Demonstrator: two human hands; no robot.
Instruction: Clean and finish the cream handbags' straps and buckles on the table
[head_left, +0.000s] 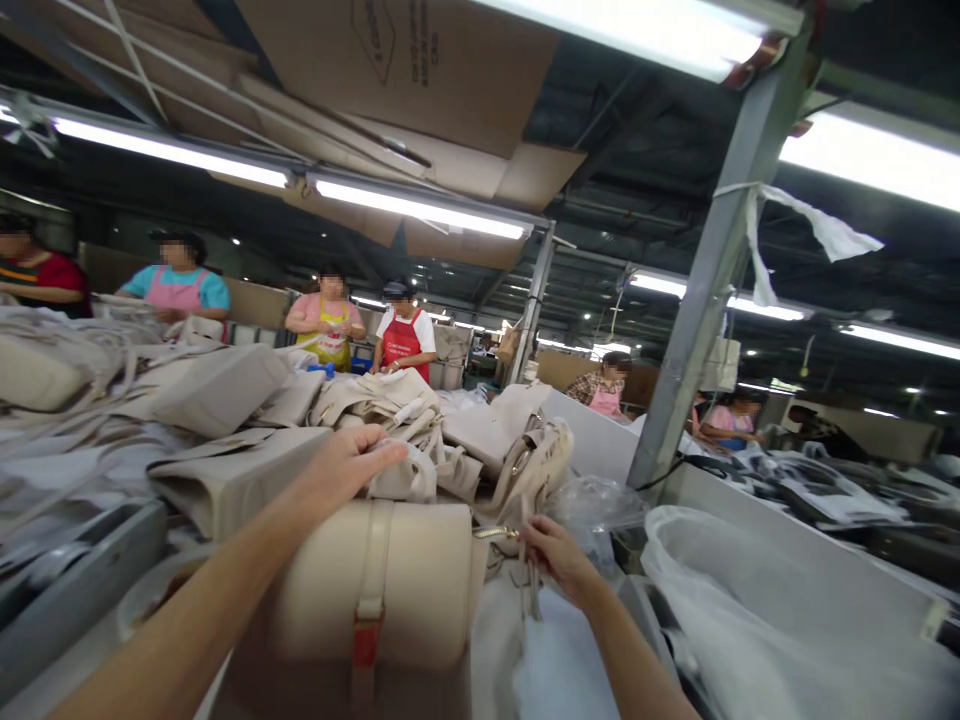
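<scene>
A cream handbag [427, 570] with a rounded flap, a vertical strap and a small gold and red fitting at its front lies before me. My left hand [356, 462] reaches over its top, thumb and forefinger stretched out and a little apart, beside a pale strap loop [420, 478]; the other fingers are hidden. At the bag's right side my right hand [556, 555] is closed on a thin beige strap [534, 590] hanging downward. A gold zipper [495, 533] runs from the bag toward those fingertips. The bag's lower part is blurred.
Unfinished beige bags [225, 385] and straps are heaped across the table. Clear plastic [600, 505] and a white plastic sack [720, 600] lie to the right. A metal post [697, 270] rises there. Several people work beyond, one in a red apron [403, 343].
</scene>
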